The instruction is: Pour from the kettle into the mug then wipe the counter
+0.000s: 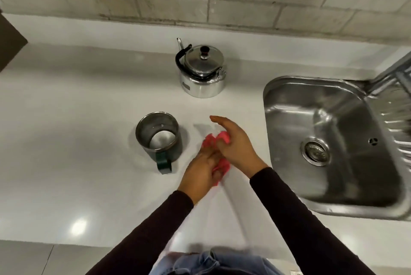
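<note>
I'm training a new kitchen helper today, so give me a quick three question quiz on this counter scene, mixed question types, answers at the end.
1. True or false: the kettle stands on the counter with its lid on.
2. Which item lies between the left hand and right hand? A) sponge B) pink cloth C) spoon
3. Fill in: the mug stands with its dark green handle turned toward the ____, left of the sink.

Key: 1 true; 2 B; 3 person.
</note>
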A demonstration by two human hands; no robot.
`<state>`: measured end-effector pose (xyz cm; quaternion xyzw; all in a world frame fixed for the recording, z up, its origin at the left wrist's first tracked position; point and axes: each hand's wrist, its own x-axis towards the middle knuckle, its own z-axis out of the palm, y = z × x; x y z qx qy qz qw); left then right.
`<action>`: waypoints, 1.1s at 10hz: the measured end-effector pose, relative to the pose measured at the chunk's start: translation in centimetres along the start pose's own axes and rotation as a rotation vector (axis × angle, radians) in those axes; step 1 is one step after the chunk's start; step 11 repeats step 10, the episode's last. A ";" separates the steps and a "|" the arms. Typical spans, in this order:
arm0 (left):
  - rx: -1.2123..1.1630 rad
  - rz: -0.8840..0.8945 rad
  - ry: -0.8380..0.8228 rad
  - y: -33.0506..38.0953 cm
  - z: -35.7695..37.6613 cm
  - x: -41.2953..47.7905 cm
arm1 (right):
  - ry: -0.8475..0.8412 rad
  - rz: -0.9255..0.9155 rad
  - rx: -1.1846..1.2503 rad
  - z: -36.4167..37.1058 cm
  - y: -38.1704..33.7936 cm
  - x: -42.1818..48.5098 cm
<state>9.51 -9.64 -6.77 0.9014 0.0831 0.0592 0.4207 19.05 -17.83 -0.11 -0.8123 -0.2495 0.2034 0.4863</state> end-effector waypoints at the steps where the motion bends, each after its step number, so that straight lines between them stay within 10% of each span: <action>1: -0.055 0.029 0.085 0.5 0.9 4.0 | 0.132 0.005 0.015 -3.7 1.8 -0.2; 8: 0.336 -0.035 0.080 4.4 5.4 30.1 | 0.158 0.157 0.118 -15.9 11.0 0.0; 11: 0.445 -0.029 -0.212 6.8 2.7 30.8 | 0.140 0.116 0.100 -14.7 8.9 0.7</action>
